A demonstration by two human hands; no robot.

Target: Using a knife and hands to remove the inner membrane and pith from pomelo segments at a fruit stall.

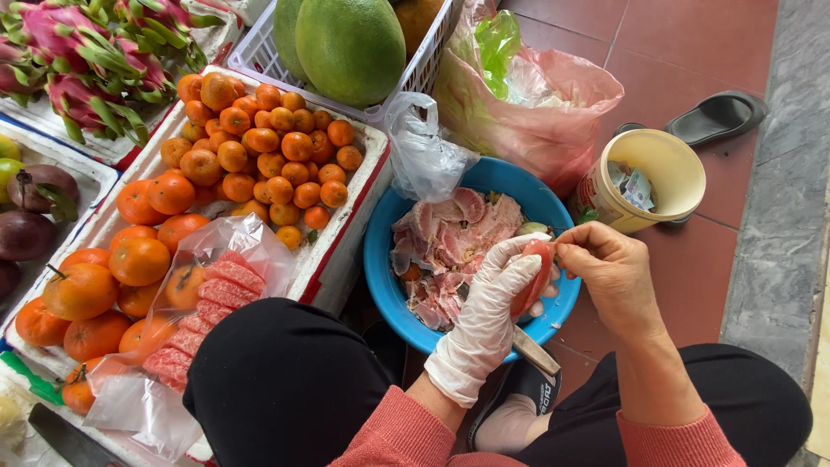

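Over the near right rim of the round blue plastic basin (380,259), the white-gloved left hand (493,303) cradles a soft, wet, easily torn pink pomelo segment (534,275) lengthwise, while the bare right hand (609,268) pinches its top end, likely slippery.

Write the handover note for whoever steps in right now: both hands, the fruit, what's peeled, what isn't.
Left hand, in a white glove, holds a pink pomelo segment over the round blue plastic bowl; a knife handle shows beneath it.
Right hand, bare, pinches the segment's top edge.
Done: peeled pink segments lie in the clear plastic bag on the oranges; skins fill the bowl.
Left: this segment's membrane is partly on.
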